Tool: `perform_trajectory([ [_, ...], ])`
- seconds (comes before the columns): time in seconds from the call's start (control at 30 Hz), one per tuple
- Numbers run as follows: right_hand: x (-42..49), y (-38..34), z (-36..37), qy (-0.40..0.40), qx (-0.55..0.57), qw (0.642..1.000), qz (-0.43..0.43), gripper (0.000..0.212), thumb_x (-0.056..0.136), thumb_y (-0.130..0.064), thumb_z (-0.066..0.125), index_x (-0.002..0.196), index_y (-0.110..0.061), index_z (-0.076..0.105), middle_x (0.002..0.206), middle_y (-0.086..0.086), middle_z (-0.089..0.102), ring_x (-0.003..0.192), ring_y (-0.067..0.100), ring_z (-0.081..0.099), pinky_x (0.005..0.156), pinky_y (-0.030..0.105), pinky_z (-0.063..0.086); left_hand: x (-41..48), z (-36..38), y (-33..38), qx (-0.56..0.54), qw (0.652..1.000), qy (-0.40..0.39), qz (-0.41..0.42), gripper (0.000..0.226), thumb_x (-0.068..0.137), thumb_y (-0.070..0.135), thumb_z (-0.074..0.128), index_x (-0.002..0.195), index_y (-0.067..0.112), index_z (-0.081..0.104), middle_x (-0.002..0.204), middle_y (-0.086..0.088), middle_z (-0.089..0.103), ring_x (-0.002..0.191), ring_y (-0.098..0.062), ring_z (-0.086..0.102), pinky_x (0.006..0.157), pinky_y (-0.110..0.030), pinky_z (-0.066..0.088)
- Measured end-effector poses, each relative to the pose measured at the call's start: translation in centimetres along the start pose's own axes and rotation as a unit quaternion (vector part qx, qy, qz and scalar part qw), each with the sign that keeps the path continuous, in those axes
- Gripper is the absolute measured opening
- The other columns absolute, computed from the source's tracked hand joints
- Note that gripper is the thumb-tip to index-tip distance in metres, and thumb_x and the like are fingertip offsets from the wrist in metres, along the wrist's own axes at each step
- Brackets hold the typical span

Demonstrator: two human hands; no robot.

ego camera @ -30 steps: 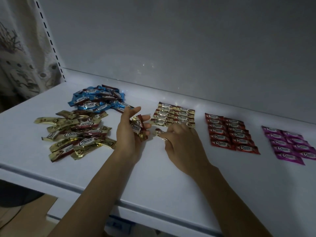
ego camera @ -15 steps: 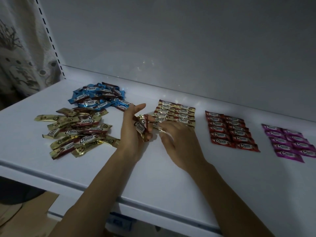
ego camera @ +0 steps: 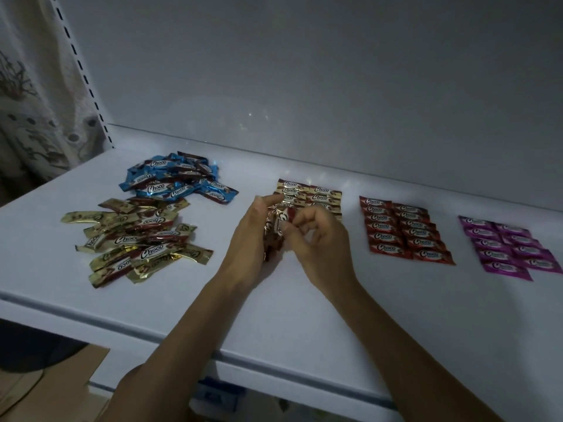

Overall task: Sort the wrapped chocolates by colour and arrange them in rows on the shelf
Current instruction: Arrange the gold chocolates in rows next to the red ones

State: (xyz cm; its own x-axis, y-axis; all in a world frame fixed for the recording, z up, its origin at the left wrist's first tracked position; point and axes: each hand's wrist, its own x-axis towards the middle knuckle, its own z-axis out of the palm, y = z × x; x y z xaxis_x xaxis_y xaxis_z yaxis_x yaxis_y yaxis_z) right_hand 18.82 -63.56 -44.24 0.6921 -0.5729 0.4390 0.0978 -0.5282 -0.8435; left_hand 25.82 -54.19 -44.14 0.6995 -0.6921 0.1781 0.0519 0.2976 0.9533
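Shelf [ego camera: 182,300]; gold chocolates [ego camera: 275,228] between both hands [ego camera: 248,239] [ego camera: 320,243]

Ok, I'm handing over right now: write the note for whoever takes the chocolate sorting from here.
Left hand holds the gold stack; right hand pinches one wrapper of it.
Done: red rows and purple rows, right side of the shelf.
Started: gold rows, just behind the hands.
Left: the loose gold pile and the blue pile, far left, not yet in rows.

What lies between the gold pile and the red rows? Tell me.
In the head view: the left hand gripping a gold bunch, the right hand pinching at it, and the gold rows behind.
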Motion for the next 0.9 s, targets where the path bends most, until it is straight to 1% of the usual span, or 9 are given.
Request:
perform_trajectory([
  [0.07,0.4,-0.1,-0.2,0.001,0.068,0.996,0.052,0.019,0.082,-0.012,0.071,0.077,-0.021,0.056,0.069,-0.004,0.062,0.060,0.001,0.055,0.058,0.014,0.042,0.1,0.0,0.0,0.062,0.998,0.017,0.026,0.045,0.098,0.038,0.043,0.121,0.002,0.056,0.105,-0.010,0.066,0.086,-0.010,0.065,0.070,-0.016,0.052],
  [0.17,0.9,-0.4,-0.5,0.036,0.168,0.976,0.131,0.015,0.080,-0.012,0.066,0.093,-0.020,0.061,0.072,-0.001,0.068,0.058,0.005,0.058,0.055,0.020,0.045,0.5,-0.3,-0.6,0.135,0.989,0.034,0.043,0.021,0.092,0.017,0.062,0.112,0.008,0.062,0.087,0.002,0.067,0.067,0.000,0.061,0.060,-0.012,0.045],
  [0.27,1.2,-0.4,-1.2,0.061,0.236,0.953,0.182,0.012,0.089,-0.002,0.057,0.093,-0.013,0.062,0.070,0.005,0.070,0.056,0.012,0.064,0.047,0.021,0.045,0.9,-0.7,-0.9,0.172,0.983,0.035,0.058,0.013,0.090,0.009,0.065,0.102,0.008,0.065,0.080,0.005,0.065,0.059,0.001,0.056,0.055,-0.010,0.040],
  [0.47,2.2,-0.6,-1.9,0.039,0.247,0.936,0.246,0.010,0.093,-0.018,0.057,0.092,-0.012,0.065,0.073,0.002,0.070,0.063,0.011,0.065,0.049,0.020,0.045,1.2,-0.7,-1.2,0.177,0.980,0.052,0.068,0.015,0.089,0.003,0.064,0.104,0.004,0.065,0.082,0.002,0.066,0.056,0.002,0.056,0.053,-0.008,0.039],
  [0.6,2.1,-0.7,-2.5,0.003,0.198,0.959,0.204,0.005,0.090,-0.010,0.062,0.094,-0.009,0.063,0.079,0.000,0.067,0.067,0.007,0.064,0.055,0.017,0.049,0.9,-0.4,-0.7,0.151,0.985,0.046,0.066,0.016,0.087,-0.002,0.065,0.099,0.007,0.064,0.069,0.011,0.065,0.051,0.003,0.055,0.049,-0.007,0.038],
  [0.7,2.9,0.1,-3.7,0.048,0.153,0.973,0.167,0.010,0.092,-0.007,0.057,0.086,-0.014,0.062,0.072,-0.001,0.062,0.060,0.009,0.056,0.052,0.021,0.048,0.7,-0.1,-0.7,0.168,0.980,0.087,0.064,0.031,0.091,0.007,0.063,0.118,0.020,0.056,0.081,0.003,0.067,0.057,0.003,0.059,0.052,-0.009,0.042],
  [0.77,3.3,1.4,-4.6,0.006,-0.014,0.996,0.085,0.016,0.092,-0.010,0.053,0.094,-0.017,0.067,0.078,-0.004,0.065,0.063,0.006,0.054,0.057,0.019,0.042,0.5,-0.2,-0.8,0.171,0.975,0.130,0.064,0.034,0.094,0.013,0.060,0.124,0.026,0.050,0.085,0.006,0.068,0.067,0.002,0.063,0.059,-0.012,0.047],
  [0.83,2.6,2.8,-4.8,-0.084,-0.180,0.980,0.014,0.026,0.092,-0.018,0.048,0.106,-0.021,0.070,0.099,-0.002,0.070,0.081,0.009,0.059,0.070,0.021,0.045,0.5,-0.4,-1.0,0.225,0.959,0.155,0.080,0.023,0.095,0.017,0.059,0.115,0.026,0.057,0.093,0.007,0.069,0.078,-0.001,0.065,0.065,-0.016,0.051],
  [0.9,1.6,4.1,-4.6,-0.129,-0.266,0.955,-0.016,0.034,0.090,-0.027,0.045,0.114,-0.026,0.069,0.103,-0.002,0.069,0.094,0.016,0.060,0.083,0.035,0.048,0.4,-0.6,-1.3,0.321,0.925,0.168,0.111,0.012,0.094,0.021,0.059,0.104,0.026,0.064,0.093,0.009,0.069,0.084,-0.006,0.065,0.070,-0.026,0.054],
])
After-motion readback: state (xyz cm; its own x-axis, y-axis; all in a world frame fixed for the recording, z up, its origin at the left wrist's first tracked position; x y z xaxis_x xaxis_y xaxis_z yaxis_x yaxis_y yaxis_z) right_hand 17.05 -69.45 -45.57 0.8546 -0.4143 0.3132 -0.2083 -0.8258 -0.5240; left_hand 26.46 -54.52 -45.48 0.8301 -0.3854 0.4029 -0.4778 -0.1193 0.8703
